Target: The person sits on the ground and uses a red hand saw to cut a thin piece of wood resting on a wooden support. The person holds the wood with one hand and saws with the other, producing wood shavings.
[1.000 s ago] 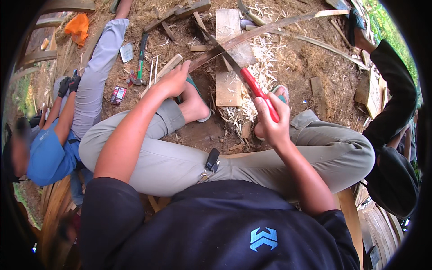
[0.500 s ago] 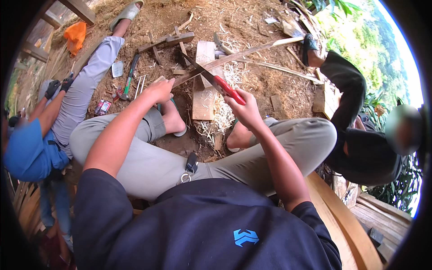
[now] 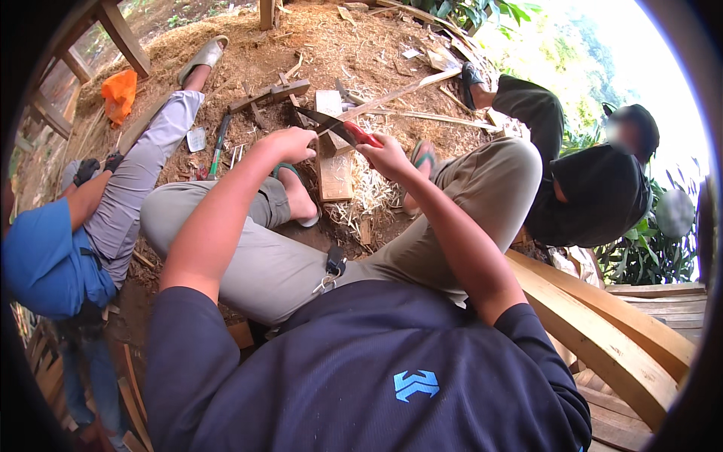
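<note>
My right hand (image 3: pixel 388 157) is closed around the red handle of a handsaw (image 3: pixel 331 123). Its dark blade points up and left, lying across a long thin wooden strip (image 3: pixel 392 95). Close to the blade, my left hand (image 3: pixel 292 145) grips the strip's near end; part of that end is hidden by the fingers. The strip slants away to the far right. Beneath it, a thick pale wooden block (image 3: pixel 334 179) lies on the ground between my feet. Whether the saw teeth bite into the strip is too small to tell.
Wood shavings (image 3: pixel 367 197) surround the block. A green-handled hammer (image 3: pixel 219 147) and a wooden tool with crosspieces (image 3: pixel 269 96) lie beyond my left knee. One person in blue (image 3: pixel 53 256) sits left, another in black (image 3: pixel 591 196) right. Long beams (image 3: pixel 595 331) run beside my right hip.
The saw has tilted flatter, and my right hand has moved slightly left and up with it. My left hand has shifted right, closer to the block. The whole view has also turned somewhat.
</note>
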Available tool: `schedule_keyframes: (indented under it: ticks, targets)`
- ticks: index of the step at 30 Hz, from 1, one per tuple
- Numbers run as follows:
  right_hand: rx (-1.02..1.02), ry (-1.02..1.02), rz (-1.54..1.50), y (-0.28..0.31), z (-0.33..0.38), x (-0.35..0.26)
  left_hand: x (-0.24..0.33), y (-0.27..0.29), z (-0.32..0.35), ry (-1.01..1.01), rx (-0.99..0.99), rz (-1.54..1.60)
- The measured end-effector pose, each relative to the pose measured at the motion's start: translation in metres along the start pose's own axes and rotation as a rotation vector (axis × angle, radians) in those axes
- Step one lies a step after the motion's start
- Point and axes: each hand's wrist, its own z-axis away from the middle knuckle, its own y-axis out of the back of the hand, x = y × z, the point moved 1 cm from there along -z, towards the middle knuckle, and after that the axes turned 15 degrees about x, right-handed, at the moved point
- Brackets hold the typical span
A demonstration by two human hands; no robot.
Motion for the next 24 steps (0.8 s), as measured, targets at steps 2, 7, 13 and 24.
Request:
schedule_keyframes:
  ticks: [2,7,13,24]
  targets:
    - [0.046,0.051,0.02,-0.001,0.004,0.013,0.02,0.011,0.004,0.038,-0.035,0.061]
    - [0.025,0.005,-0.148,-0.004,-0.006,0.029,-0.009,0.006,0.001,0.101,-0.117,-0.007]
    - [0.019,0.004,-0.122,0.005,-0.011,0.025,-0.043,-0.009,-0.017,0.146,-0.05,-0.005]
    - [0.127,0.02,-0.103,0.012,0.011,0.008,-0.072,-0.076,-0.038,0.248,0.143,0.011]
